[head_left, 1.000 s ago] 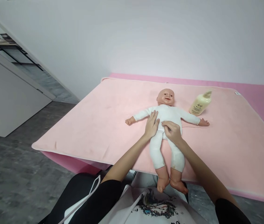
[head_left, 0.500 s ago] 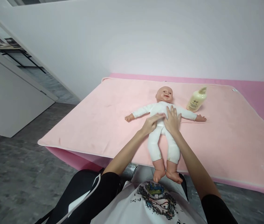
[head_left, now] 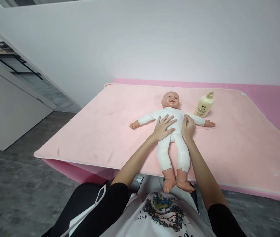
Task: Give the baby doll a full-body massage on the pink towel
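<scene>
A baby doll (head_left: 171,113) in a white suit lies face up on a pink blanket (head_left: 100,128), its arms spread and its feet over the front edge. My left hand (head_left: 164,127) rests on the doll's belly with its fingers spread. At the other side of the torso, my right hand (head_left: 188,126) touches the doll's flank with its fingers curled together; whether it grips any cloth is hidden. A pale yellow pump bottle (head_left: 204,105) stands, looking tilted, just beyond the doll's arm on the right.
Behind the blanket, a darker pink cover (head_left: 273,98) reaches the white wall (head_left: 179,39). The near table edge runs above my lap. Grey floor (head_left: 11,184) shows at the left, with a white cable (head_left: 98,199) by my left sleeve.
My left hand has spread flat on the belly. My right hand has slid off the belly to the doll's side, and its fingers have curled. The view has shifted slightly.
</scene>
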The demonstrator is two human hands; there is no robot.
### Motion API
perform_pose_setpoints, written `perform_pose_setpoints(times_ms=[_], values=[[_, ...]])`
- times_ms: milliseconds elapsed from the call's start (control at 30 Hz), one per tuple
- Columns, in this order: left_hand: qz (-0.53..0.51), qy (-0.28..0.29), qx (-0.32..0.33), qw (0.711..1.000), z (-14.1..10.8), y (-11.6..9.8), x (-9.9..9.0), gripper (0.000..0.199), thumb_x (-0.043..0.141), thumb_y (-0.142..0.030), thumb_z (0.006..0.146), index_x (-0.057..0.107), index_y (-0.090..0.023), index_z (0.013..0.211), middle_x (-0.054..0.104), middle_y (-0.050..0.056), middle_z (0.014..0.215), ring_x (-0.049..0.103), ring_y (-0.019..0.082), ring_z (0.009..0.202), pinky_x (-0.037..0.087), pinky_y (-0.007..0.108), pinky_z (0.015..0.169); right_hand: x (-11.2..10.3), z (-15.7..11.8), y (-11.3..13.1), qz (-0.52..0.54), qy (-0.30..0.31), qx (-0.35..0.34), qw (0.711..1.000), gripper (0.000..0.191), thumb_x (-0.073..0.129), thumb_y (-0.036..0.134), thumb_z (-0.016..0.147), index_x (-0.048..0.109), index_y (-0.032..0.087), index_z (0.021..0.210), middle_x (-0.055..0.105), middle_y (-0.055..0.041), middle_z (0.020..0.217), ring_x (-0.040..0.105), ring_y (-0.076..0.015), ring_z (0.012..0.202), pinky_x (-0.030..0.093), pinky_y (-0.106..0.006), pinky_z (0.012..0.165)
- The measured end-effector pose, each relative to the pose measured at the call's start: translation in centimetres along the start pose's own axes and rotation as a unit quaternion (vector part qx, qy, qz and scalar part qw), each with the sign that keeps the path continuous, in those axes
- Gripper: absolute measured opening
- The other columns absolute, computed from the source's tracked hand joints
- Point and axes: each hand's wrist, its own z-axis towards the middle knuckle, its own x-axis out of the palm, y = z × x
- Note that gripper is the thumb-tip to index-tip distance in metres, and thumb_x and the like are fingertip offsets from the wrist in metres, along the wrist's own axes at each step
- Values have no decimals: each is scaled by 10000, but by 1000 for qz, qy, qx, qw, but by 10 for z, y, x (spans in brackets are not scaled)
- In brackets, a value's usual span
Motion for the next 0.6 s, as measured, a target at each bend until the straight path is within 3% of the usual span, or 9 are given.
perform_pose_setpoints(times_ms=[67, 133, 200, 267, 367, 433, 533, 600], values=[[-2, -10, -26, 1000, 2, 2, 2, 514, 359, -487, 887, 328, -308, 1367, 205, 4, 1483, 105, 217, 1383, 21, 510, 1106, -2, -4, 11, 34, 50, -80, 995, 322, 358, 197, 764, 671, 191, 843, 673, -69, 1011, 583, -206, 1053, 358, -451, 1020], [-9, -14, -37, 999, 4, 4, 4, 543, 341, -472, 891, 277, -276, 1394, 178, 26, 1490, 103, 212, 1384, 31, 501, 1107, -3, -10, 22, 95, 146, -126, 977, 304, 376, 144, 698, 672, 215, 694, 699, -35, 899, 634, -191, 948, 440, -403, 960], [-19, -28, -50, 998, 5, 8, 6, 562, 316, -440, 897, 219, -246, 1416, 182, 43, 1488, 98, 206, 1384, 34, 500, 1107, -2, -16, 29, 144, 207, -127, 959, 304, 379, 123, 659, 660, 227, 608, 706, -20, 815, 659, -187, 866, 501, -369, 883], [-29, -51, -64, 996, 5, 12, 9, 557, 287, -406, 903, 188, -237, 1424, 197, 45, 1483, 100, 201, 1384, 37, 506, 1105, -1, -21, 32, 160, 214, -119, 956, 312, 378, 116, 650, 664, 231, 600, 708, -17, 820, 660, -188, 875, 505, -371, 886], [-44, -109, -110, 987, 5, 19, 13, 504, 225, -368, 918, 252, -244, 1405, 229, 46, 1475, 141, 198, 1377, 75, 501, 1103, -1, -24, 30, 156, 226, -157, 949, 352, 377, 109, 675, 703, 219, 749, 699, -34, 927, 638, -189, 955, 453, -406, 964], [-55, -145, -143, 978, 5, 25, 16, 488, 192, -347, 925, 302, -228, 1386, 242, 63, 1470, 171, 197, 1371, 111, 485, 1102, -1, -24, 30, 120, 267, -207, 934, 393, 382, 112, 717, 693, 211, 936, 664, -53, 1058, 589, -192, 1061, 362, -447, 1043], [-76, -164, -143, 973, 6, 32, 19, 488, 188, -317, 927, 318, -183, 1378, 264, 92, 1460, 187, 189, 1366, 142, 461, 1105, 0, -21, 34, 7, 341, -249, 906, 421, 385, 174, 812, 579, 247, 1178, 554, -38, 1250, 431, -204, 1244, 185, -515, 1107], [-94, -175, -139, 970, 6, 35, 21, 482, 193, -299, 925, 339, -169, 1366, 303, 93, 1443, 200, 182, 1362, 154, 453, 1108, 3, -18, 37, -73, 358, -250, 897, 425, 392, 241, 852, 500, 266, 1263, 473, -31, 1336, 329, -223, 1311, 122, -543, 1106]])
